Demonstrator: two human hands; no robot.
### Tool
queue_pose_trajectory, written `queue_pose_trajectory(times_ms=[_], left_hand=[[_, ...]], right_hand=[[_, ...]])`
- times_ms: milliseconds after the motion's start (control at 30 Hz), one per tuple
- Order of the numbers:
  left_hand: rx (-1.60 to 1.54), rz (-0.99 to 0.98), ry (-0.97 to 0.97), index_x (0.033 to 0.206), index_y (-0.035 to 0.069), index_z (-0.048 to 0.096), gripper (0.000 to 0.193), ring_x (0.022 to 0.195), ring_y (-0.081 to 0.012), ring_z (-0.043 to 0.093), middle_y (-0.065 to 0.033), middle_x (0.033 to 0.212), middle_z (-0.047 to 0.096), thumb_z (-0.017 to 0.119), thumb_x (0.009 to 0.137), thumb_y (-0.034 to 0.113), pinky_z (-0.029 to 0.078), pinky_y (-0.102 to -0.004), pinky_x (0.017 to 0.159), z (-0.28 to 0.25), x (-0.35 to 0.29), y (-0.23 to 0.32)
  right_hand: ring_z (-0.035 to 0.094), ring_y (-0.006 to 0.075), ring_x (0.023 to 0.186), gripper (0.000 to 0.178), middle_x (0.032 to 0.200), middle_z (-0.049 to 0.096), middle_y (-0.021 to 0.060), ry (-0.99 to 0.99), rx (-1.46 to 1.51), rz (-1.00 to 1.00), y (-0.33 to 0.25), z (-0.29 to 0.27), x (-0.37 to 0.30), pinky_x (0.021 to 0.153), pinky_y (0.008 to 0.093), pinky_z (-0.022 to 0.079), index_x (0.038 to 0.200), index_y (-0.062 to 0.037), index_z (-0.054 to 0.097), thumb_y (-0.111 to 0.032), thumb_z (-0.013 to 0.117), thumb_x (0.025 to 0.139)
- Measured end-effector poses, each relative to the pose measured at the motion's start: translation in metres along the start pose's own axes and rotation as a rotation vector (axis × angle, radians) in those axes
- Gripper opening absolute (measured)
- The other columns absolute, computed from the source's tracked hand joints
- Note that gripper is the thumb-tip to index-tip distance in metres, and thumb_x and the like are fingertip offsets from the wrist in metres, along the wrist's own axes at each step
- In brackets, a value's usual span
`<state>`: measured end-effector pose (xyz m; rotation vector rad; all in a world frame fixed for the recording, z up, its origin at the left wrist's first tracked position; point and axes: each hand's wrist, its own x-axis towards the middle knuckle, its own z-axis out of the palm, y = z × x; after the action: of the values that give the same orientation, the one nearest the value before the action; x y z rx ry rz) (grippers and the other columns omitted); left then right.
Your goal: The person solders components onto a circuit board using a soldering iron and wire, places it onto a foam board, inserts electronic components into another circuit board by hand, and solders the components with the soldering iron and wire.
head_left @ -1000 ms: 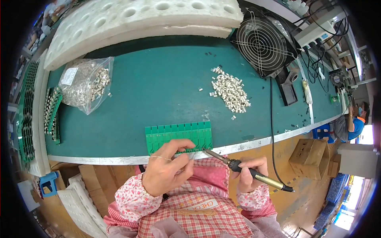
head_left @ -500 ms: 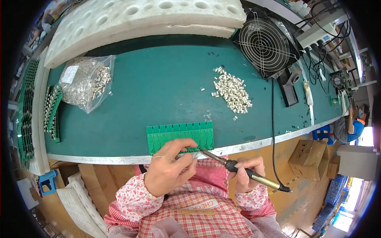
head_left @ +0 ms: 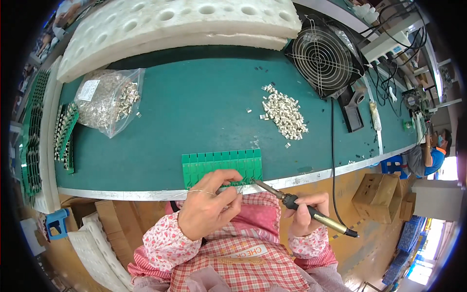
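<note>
A green circuit board panel [head_left: 221,164], scored into several narrow strips, lies at the table's near edge. Over its near side my left hand [head_left: 209,204] is closed in a pinch, with a thin strand of solder wire [head_left: 187,193] running through it and trailing left. Its fingertips also touch the board's near edge; whether they hold a small part there is hidden. My right hand [head_left: 307,211] grips a soldering iron [head_left: 318,217] by its handle. The iron's tip meets or nearly meets the board's near right part, just right of my left fingertips.
A pile of small white connectors [head_left: 284,114] lies beyond the board, a bag of similar parts [head_left: 104,102] to the left. A fan [head_left: 322,61] and an iron stand [head_left: 351,109] stand back right. White foam [head_left: 185,24] spans the back. A co-worker [head_left: 436,158] sits far right.
The soldering iron's tip has shifted slightly right and up along the board. My left hand stays nearly in place at the board's near edge.
</note>
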<state>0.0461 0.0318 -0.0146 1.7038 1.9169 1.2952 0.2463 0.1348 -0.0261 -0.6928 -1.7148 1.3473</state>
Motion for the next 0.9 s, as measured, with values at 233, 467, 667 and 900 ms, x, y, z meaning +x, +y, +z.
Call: queue_pose_trajectory(times_ms=[233, 467, 667, 900], left_hand=[[0.124, 0.075, 0.045, 0.064, 0.004, 0.052, 0.018, 0.077, -0.0242, 0.06, -0.0091, 0.099, 0.062, 0.07, 0.066, 0.001, 0.046, -0.0364, 0.069, -0.007, -0.003, -0.002], [0.213, 0.085, -0.019, 0.069, 0.008, 0.055, 0.016, 0.083, -0.0212, 0.057, -0.003, 0.101, 0.06, 0.071, 0.068, 0.009, 0.039, -0.038, 0.079, -0.013, -0.009, -0.01], [0.225, 0.073, -0.03, 0.07, 0.008, 0.055, 0.016, 0.085, -0.021, 0.056, -0.0029, 0.101, 0.059, 0.07, 0.069, 0.009, 0.039, -0.0384, 0.08, -0.012, -0.009, -0.01], [0.205, 0.076, 0.026, 0.062, 0.008, 0.048, 0.024, 0.077, -0.0217, 0.054, -0.0042, 0.098, 0.062, 0.072, 0.064, 0.005, 0.038, -0.0372, 0.073, -0.008, -0.008, -0.01]], right_hand=[[0.061, 0.0138, 0.052, 0.016, 0.066, 0.063, 0.0132, -0.035, 0.053, -0.02, 0.001, -0.001, -0.001, 0.046, 0.0246, 0.049, 0.093, 0.0005, 0.049, -0.007, 0.06, 0.086], [0.064, 0.0143, 0.054, 0.014, 0.068, 0.064, 0.0145, -0.097, 0.009, 0.027, 0.002, 0.004, -0.002, 0.048, 0.0242, 0.05, 0.094, 0.0015, 0.05, -0.005, 0.06, 0.087], [0.065, 0.0146, 0.054, 0.012, 0.068, 0.064, 0.0143, -0.092, 0.092, 0.068, 0.004, 0.009, -0.001, 0.048, 0.0241, 0.05, 0.093, 0.002, 0.05, -0.004, 0.059, 0.087], [0.065, 0.0141, 0.054, 0.011, 0.067, 0.064, 0.014, -0.115, 0.055, 0.074, 0.003, 0.008, 0.0, 0.048, 0.0241, 0.05, 0.092, 0.0018, 0.05, -0.004, 0.059, 0.087]])
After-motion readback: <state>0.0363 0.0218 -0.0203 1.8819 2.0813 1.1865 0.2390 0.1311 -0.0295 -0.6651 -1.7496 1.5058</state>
